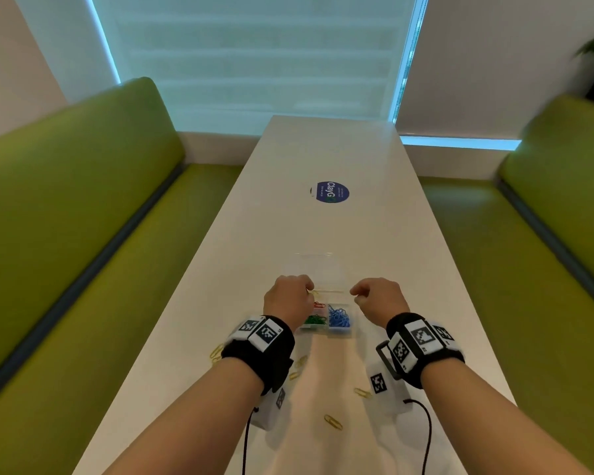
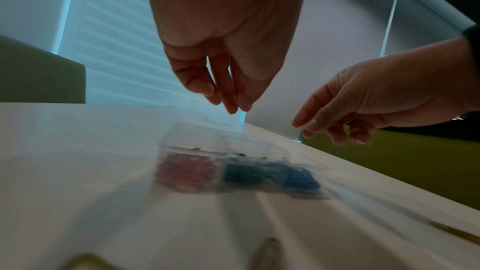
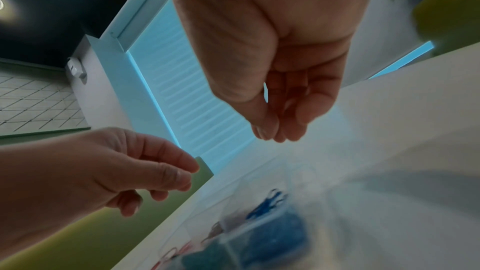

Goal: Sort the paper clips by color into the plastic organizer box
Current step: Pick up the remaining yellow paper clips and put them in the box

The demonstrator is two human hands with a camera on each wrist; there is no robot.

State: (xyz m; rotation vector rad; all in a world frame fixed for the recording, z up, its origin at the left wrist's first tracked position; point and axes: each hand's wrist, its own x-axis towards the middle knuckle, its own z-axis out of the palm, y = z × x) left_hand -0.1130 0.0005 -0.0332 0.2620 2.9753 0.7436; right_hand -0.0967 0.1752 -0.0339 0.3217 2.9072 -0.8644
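Note:
The clear organizer box (image 1: 340,332) lies open on the white table, its lid (image 1: 318,269) flat behind it. It holds red clips (image 1: 319,305), green clips (image 1: 314,320) and blue clips (image 1: 339,317). My left hand (image 1: 309,289) hovers over the box's back left part, its fingertips bunched, with a bit of yellow clip (image 1: 313,293) right at them. My right hand (image 1: 354,296) hovers over the back right with thumb and forefinger together; I see nothing between them. The blurred wrist views show both hands' fingertips (image 2: 235,108) (image 3: 275,134) pointing down above the box (image 2: 233,141). Several yellow clips (image 1: 333,421) lie loose near me.
More yellow clips lie by my left wrist (image 1: 216,351) and between my forearms (image 1: 362,392). Green benches (image 1: 83,200) run along both long sides of the narrow table. A round blue sticker (image 1: 330,192) sits farther up the tabletop.

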